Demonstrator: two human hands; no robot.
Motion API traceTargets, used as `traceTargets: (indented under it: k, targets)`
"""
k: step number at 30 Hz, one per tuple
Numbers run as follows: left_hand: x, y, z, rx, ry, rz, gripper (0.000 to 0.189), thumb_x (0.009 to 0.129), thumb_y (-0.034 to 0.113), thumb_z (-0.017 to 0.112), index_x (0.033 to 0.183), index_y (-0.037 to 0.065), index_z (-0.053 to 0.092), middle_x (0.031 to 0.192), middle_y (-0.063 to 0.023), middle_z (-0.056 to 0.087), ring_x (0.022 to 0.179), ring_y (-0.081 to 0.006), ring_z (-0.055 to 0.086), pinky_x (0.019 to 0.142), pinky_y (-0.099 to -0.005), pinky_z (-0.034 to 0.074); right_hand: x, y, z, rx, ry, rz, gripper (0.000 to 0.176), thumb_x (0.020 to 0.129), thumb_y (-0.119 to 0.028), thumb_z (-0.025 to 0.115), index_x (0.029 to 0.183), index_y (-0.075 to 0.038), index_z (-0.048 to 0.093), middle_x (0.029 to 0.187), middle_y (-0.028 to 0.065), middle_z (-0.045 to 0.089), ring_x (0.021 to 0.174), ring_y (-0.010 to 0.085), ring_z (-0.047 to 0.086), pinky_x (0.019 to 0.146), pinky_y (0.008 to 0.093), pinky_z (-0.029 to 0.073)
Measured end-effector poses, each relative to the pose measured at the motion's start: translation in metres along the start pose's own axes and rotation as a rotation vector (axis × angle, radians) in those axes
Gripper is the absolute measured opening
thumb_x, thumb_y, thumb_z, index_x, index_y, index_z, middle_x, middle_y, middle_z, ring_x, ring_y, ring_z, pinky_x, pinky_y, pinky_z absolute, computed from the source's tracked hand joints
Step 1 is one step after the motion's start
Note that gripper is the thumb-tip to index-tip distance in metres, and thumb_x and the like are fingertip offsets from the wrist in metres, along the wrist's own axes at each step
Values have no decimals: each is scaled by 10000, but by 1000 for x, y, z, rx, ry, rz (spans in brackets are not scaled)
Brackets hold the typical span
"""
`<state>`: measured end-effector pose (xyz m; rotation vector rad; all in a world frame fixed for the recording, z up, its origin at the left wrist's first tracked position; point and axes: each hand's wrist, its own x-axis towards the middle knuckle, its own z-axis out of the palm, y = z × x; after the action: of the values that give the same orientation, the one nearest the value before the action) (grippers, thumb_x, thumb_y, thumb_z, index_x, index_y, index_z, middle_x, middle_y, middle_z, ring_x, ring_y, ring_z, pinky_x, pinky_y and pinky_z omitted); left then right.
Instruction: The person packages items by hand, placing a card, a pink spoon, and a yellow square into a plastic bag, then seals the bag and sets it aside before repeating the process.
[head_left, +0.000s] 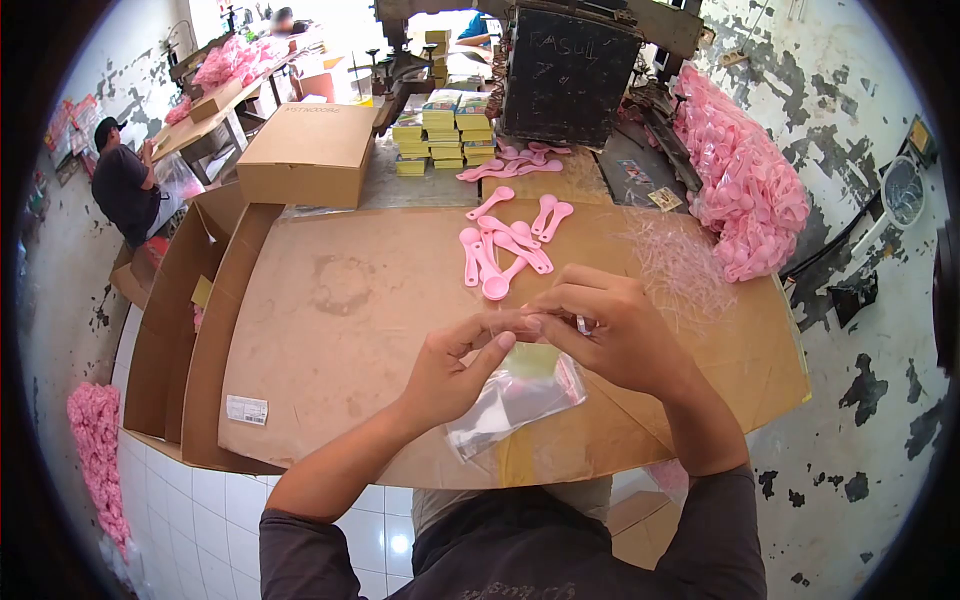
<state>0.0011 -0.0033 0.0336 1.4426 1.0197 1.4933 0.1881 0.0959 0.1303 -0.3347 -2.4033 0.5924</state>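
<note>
Dark shirt sits at six o'clock. Left hand and right hand meet centrally, fingers pinched narrow; anything gripped cannot be determined. Clear bag lies toward six, pink spoons toward twelve.

- I can't make out what, if anything, sits between the fingertips of the left hand and right hand.
- Those fingers hide the upper end of the clear bags from me.
- Print on the white label is too small for me to read.
- My top edge cuts off the black machine.
- The person at far left is too small for me to see their handiwork.
</note>
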Motion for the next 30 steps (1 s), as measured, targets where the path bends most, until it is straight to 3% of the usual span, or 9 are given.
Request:
traceTargets:
  k: [6, 9, 15, 21, 24, 27, 29, 30]
  targets:
    - [0, 11, 6, -109, 64, -62, 255, 1054, 50, 561, 1292, -1, 636, 1118, -101, 749, 1026, -120, 698, 883, -247, 544, -1, 6, 8, 41, 106, 61, 175, 850, -28, 761, 1023, -29, 733, 910, 90, 684, 791, 232, 675, 672, 309, 523]
    - [0, 9, 3, -78, 106, -65, 291, 1036, 43, 592, 1322, -2, 625, 1031, -79, 769, 907, -85, 694, 801, -230, 546, 0, 11, 17, -150, 294, -162, 158, 855, -63, 748, 1003, -63, 692, 1009, 81, 664, 907, 253, 659, 777, 384, 520]
    - [-5, 8, 1, 263, 110, -14, 395, 1001, 17, 632, 1384, -53, 563, 937, -118, 774, 850, -112, 728, 761, -251, 574, 2, 5, 23, -487, 203, -337, 204, 781, -132, 764, 954, -67, 677, 1035, 51, 631, 1027, 221, 625, 902, 372, 445]
    - [-6, 6, 5, 564, 107, 133, 453, 958, 35, 685, 1390, -34, 570, 866, -148, 774, 742, -152, 756, 676, -283, 586, 0, 15, 35, -781, 145, -433, 194, 773, -157, 754, 931, -61, 697, 1040, 48, 652, 1036, 216, 639, 896, 379, 436]
    - [-5, 11, 7, 590, 84, 158, 446, 962, 57, 687, 1386, -22, 572, 876, -155, 778, 741, -162, 765, 656, -293, 587, 3, 20, 38, -724, 180, -325, 177, 759, -149, 727, 904, -70, 663, 996, 66, 623, 960, 229, 631, 856, 378, 443]
    - [0, 12, 1, 455, 78, 101, 431, 981, 72, 678, 1384, -23, 562, 946, -150, 785, 815, -161, 767, 683, -286, 593, 6, 39, 9, -424, 283, -128, 123, 854, -108, 664, 966, -66, 634, 906, 70, 587, 923, 197, 601, 812, 355, 467]
    - [1, 10, -4, 261, 101, 10, 421, 999, 67, 656, 1394, -32, 550, 1014, -157, 781, 906, -170, 758, 768, -291, 589, -4, 59, -24, 300, 144, 296, 63, 942, -112, 618, 942, -51, 601, 879, 40, 581, 866, 158, 600, 738, 358, 480]
    - [2, 9, -5, 129, 117, -49, 417, 1009, 57, 639, 1403, -40, 544, 1052, -166, 773, 965, -179, 748, 840, -299, 582, -13, 73, -42, 441, 136, 399, 75, 941, -97, 613, 985, -40, 594, 905, 55, 595, 876, 177, 610, 753, 363, 488]
